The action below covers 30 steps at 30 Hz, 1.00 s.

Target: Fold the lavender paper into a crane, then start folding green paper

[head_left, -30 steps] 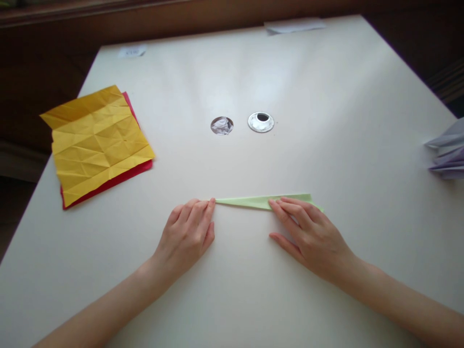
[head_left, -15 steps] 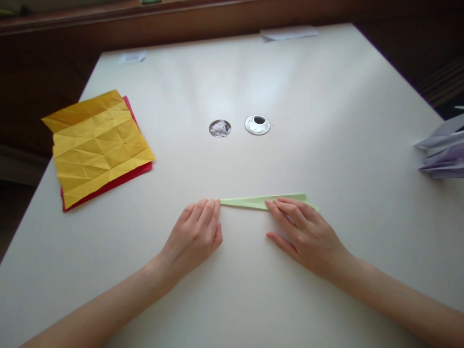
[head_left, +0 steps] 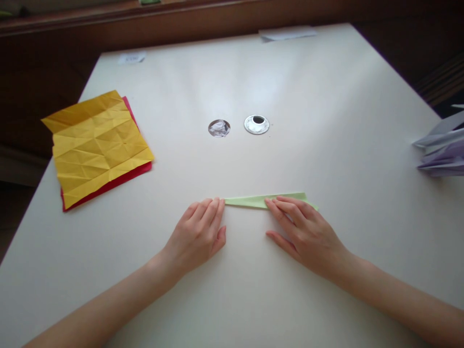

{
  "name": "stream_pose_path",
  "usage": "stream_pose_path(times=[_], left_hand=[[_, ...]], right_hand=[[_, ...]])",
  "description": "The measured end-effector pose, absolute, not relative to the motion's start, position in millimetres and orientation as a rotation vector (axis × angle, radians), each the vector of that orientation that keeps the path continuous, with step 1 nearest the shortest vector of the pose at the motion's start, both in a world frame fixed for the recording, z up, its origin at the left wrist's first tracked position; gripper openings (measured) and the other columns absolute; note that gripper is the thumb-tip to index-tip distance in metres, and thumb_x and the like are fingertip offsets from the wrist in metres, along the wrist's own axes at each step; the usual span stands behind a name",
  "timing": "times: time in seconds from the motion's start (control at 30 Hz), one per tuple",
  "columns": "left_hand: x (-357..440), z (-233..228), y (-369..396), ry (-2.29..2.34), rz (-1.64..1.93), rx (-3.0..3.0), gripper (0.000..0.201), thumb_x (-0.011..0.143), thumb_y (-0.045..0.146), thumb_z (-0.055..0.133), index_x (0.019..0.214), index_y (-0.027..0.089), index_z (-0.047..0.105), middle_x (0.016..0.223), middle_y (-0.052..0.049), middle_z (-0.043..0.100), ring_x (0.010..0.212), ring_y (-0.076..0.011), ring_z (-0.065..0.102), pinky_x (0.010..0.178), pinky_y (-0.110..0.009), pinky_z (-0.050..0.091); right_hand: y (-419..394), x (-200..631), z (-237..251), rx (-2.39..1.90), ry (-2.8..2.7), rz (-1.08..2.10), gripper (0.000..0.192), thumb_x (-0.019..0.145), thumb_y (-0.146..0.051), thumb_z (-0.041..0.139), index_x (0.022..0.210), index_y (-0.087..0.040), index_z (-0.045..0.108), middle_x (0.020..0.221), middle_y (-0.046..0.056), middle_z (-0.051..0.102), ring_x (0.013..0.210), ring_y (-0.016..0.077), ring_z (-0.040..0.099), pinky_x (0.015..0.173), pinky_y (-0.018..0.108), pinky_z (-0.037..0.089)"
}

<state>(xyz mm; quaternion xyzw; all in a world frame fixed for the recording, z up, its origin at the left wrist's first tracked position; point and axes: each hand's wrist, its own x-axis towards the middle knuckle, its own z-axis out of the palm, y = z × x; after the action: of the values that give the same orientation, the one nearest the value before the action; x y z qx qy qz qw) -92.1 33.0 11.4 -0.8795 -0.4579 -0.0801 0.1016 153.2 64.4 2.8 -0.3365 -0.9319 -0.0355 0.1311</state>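
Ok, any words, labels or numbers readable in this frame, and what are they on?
None can be read.
Small white label at the table's far left corner: dark marks, too blurred to read.
White paper at the far edge: no legible print.
Yellow sheet and green strip: no text.

Smooth cream bench (head_left: 326, 145) with a soft sheen, thin matt pale green paper strip (head_left: 250, 200) folded flat near its front edge, creased matt yellow paper (head_left: 97, 145) over red paper (head_left: 126, 175) at the left edge, shiny metal ring (head_left: 256, 124) mid-bench, folded lilac paper (head_left: 442, 152) at the right edge
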Motion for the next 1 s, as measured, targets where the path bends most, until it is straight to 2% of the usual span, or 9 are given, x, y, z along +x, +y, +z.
stream_pose_path(times=[0.2,0.3,0.4,0.57,0.67,0.8,0.9,1.0], left_hand=[[-91,11,50,-1.295,-0.261,-2.566,0.029,0.08,0.007,0.047,0.108,0.01,0.056,0.075,-0.004,0.059,0.072,-0.0163,0.054,0.068,-0.03,0.042],[-90,9,58,-1.33,-0.412,-2.623,0.022,0.081,0.006,0.047,0.099,0.012,0.059,0.08,-0.005,0.06,0.076,-0.0159,0.054,0.071,-0.029,0.043],[-89,6,61,-1.412,-0.611,-2.749,0.023,0.083,0.007,0.046,0.102,0.013,0.057,0.09,-0.006,0.06,0.084,-0.0146,0.053,0.074,-0.027,0.044],[-90,4,62,-1.482,-0.779,-2.851,0.021,0.085,0.011,0.045,0.102,0.015,0.057,0.088,-0.005,0.061,0.083,-0.0126,0.052,0.07,-0.024,0.046],[-90,6,61,-1.339,-0.671,-2.822,0.02,0.084,0.009,0.046,0.1,0.011,0.057,0.083,-0.005,0.062,0.079,-0.0135,0.054,0.068,-0.025,0.046],[-83,10,53,-1.1,-0.334,-2.63,0.023,0.083,0.007,0.045,0.102,0.006,0.057,0.085,-0.008,0.063,0.08,-0.0175,0.057,0.069,-0.028,0.046],[-73,12,43,-1.142,-0.157,-2.541,0.035,0.088,0.025,0.041,0.11,0.001,0.054,0.1,-0.015,0.061,0.092,-0.0221,0.057,0.075,-0.032,0.045],[-64,14,37,-1.222,-0.067,-2.51,0.047,0.089,0.036,0.036,0.118,0.002,0.049,0.103,-0.017,0.06,0.096,-0.0246,0.056,0.079,-0.034,0.043]], right_hand=[[64,153,3,-0.978,-2.703,-0.092,0.052,0.082,-0.034,0.05,0.124,-0.004,0.043,0.103,0.014,0.056,0.104,0.026,0.048,0.086,0.039,0.044],[63,154,3,-0.993,-2.708,-0.076,0.053,0.082,-0.034,0.05,0.126,-0.006,0.04,0.104,0.014,0.056,0.105,0.0262,0.048,0.086,0.04,0.044],[63,154,4,-0.997,-2.712,-0.077,0.053,0.082,-0.033,0.05,0.126,-0.006,0.04,0.104,0.014,0.056,0.105,0.0265,0.048,0.086,0.04,0.044],[63,153,3,-0.995,-2.711,-0.074,0.051,0.081,-0.032,0.051,0.124,-0.005,0.043,0.104,0.014,0.056,0.105,0.0266,0.047,0.087,0.039,0.043],[64,153,3,-0.994,-2.711,-0.063,0.051,0.082,-0.032,0.051,0.124,-0.005,0.043,0.104,0.014,0.056,0.105,0.0264,0.047,0.087,0.039,0.043],[63,154,3,-1.007,-2.702,-0.047,0.052,0.082,-0.032,0.051,0.126,-0.006,0.041,0.105,0.014,0.055,0.106,0.0263,0.047,0.087,0.04,0.043],[63,154,4,-1.018,-2.696,-0.038,0.052,0.082,-0.032,0.05,0.127,-0.007,0.04,0.105,0.014,0.055,0.106,0.0264,0.047,0.086,0.04,0.044],[62,154,5,-1.026,-2.696,-0.023,0.051,0.082,-0.033,0.05,0.125,-0.007,0.041,0.105,0.015,0.054,0.105,0.0262,0.047,0.085,0.04,0.044]])
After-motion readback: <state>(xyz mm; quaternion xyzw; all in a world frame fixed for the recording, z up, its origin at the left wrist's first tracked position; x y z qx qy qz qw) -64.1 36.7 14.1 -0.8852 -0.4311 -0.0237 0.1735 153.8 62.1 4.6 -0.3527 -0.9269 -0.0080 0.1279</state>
